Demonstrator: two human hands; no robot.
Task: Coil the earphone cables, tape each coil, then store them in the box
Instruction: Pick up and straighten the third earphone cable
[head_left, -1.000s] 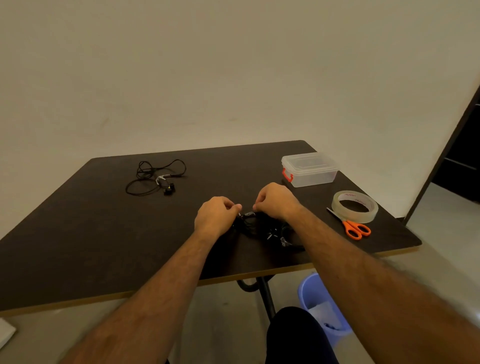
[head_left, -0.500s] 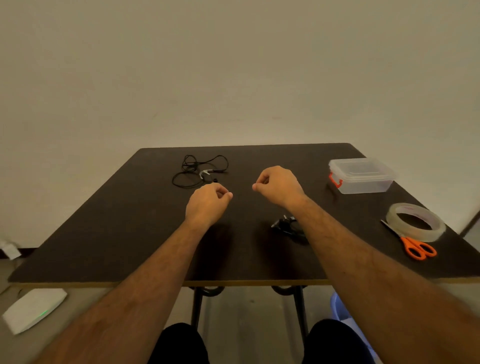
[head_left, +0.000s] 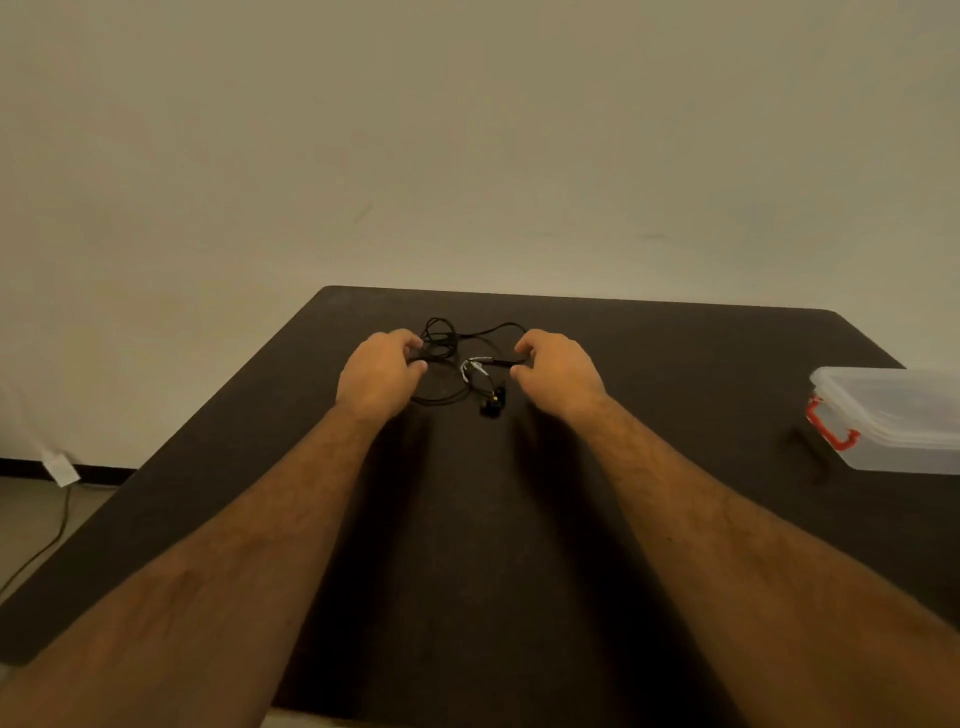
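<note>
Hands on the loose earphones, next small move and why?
Probably lift the earphones off the table to start coiling. The left hand grips the tangled loops, the right hand reaches the cable's other side, and the cable lies sprawled, uncoiled.

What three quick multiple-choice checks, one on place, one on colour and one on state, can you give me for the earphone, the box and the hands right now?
1. Where does the tangled black earphone cable lie?
A. Between the two hands on the dark table
B. Inside the box
C. On the floor

2. What colour is the latch on the clear plastic box?
A. Blue
B. Red
C. Green

3. What state is that box's lid in?
A. Off, beside the box
B. Missing
C. Seated on the box

Answers:
1 A, the cable sits between the left hand and the right hand.
2 B, a red clip shows on the near end of the box.
3 C, the lid covers the top.
</note>
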